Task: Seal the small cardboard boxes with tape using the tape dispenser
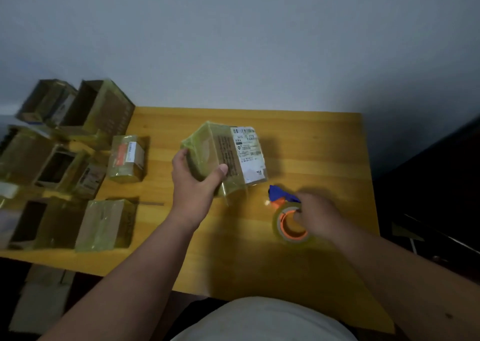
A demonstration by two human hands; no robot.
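Note:
A small cardboard box (228, 156), wrapped in yellowish tape and bearing a white shipping label, is tilted above the middle of the wooden table (324, 143). My left hand (197, 182) grips its near left corner, thumb across the front face. A loose strip of clear tape hangs from the box's lower edge. To the right, my right hand (318, 217) holds the tape dispenser (287, 217), a blue and orange frame carrying a roll of clear tape, low over the table. The dispenser sits apart from the box.
Several other small cardboard boxes (104, 223), some taped and some with open tops (55, 167), crowd the table's left side. One taped box with an orange label (128, 158) stands nearest the held box. A dark cabinet (441, 184) borders the right edge.

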